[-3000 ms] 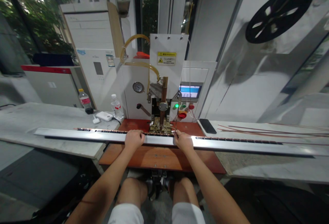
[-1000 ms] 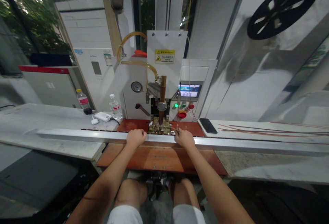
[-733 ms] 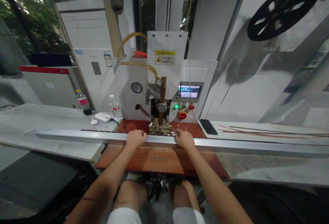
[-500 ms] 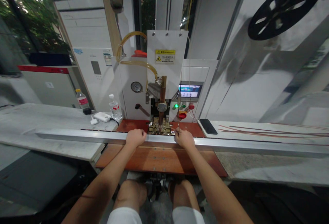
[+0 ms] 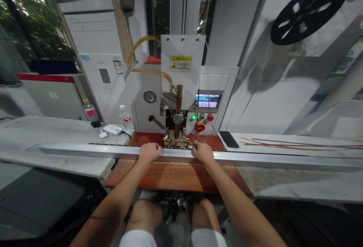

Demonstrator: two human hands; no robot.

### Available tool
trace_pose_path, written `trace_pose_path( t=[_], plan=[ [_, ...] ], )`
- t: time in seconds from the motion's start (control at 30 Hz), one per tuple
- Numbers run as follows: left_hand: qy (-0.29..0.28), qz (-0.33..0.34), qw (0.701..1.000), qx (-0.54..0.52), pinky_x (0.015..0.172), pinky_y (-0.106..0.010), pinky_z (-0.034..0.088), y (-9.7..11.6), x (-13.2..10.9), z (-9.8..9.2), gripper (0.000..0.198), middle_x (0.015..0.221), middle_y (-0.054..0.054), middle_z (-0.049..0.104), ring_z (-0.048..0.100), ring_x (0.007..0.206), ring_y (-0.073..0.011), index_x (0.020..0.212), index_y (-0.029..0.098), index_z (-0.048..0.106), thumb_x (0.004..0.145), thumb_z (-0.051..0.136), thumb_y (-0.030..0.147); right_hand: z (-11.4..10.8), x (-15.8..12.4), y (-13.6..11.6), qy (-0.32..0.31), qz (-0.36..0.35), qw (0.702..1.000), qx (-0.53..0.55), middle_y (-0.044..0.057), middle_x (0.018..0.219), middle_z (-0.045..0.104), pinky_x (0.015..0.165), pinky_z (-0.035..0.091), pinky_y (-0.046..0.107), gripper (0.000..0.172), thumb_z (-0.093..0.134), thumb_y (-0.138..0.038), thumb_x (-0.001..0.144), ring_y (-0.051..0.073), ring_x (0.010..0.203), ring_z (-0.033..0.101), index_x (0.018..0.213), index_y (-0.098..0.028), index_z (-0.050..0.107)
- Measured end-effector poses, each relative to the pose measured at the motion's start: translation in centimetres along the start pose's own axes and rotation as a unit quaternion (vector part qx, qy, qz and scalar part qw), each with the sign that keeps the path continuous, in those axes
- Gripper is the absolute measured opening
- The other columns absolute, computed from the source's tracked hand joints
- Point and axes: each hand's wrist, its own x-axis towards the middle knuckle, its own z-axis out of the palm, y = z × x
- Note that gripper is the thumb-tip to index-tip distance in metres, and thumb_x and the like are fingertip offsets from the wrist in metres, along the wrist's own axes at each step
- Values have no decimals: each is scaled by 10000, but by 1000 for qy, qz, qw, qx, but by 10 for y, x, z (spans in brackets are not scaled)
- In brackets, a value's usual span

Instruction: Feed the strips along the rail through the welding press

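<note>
A long silvery metal bar [image 5: 176, 154] lies across the bench in front of a press-like machine [image 5: 183, 50]. Along the bar's back edge runs a thin dark strip [image 5: 113, 145]. My left hand [image 5: 149, 151] rests on the bar left of the machine's head, its fingers curled closed at the strip; the fingertips are hidden. My right hand [image 5: 202, 151] sits on the bar right of the head, thumb and fingers pinched around something thin and too small to make out. Between the hands, a copper-coloured vertical electrode [image 5: 178, 103] stands over a brass fixture [image 5: 174, 140].
Reddish-brown boards [image 5: 170, 175] support the middle. A black phone [image 5: 229, 139] and several thin copper-coloured strips [image 5: 283, 145] lie at right. Left are a clear water bottle [image 5: 126, 119], a cola bottle [image 5: 90, 114] and a white power bank [image 5: 112, 129]. The machine has a lit screen [image 5: 208, 100].
The camera view has shifted very slightly. Both hands keep their places on the bar, with the right fingers moving barely, if at all.
</note>
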Motion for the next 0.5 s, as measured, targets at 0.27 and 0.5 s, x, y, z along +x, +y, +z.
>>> trace_pose_path(
  t=[0.27, 0.5],
  plan=[
    [-2, 6, 1000, -8, 781, -343, 443, 0, -1, -1, 434, 893, -114, 703, 641, 864, -242, 914, 227, 715, 844, 315, 383, -7, 2, -5, 15, 0, 1000, 21, 41, 953, 696, 737, 399, 240, 399, 304, -463, 927, 177, 897, 628, 1063, -282, 633],
    [7, 7, 1000, -6, 769, -335, 441, 1, -2, -2, 433, 888, -111, 703, 641, 858, -239, 909, 218, 713, 846, 312, 369, -8, 3, -26, 0, -1, 1000, 16, 57, 956, 694, 743, 399, 247, 388, 305, -441, 932, 181, 889, 634, 1057, -263, 626]
  ],
)
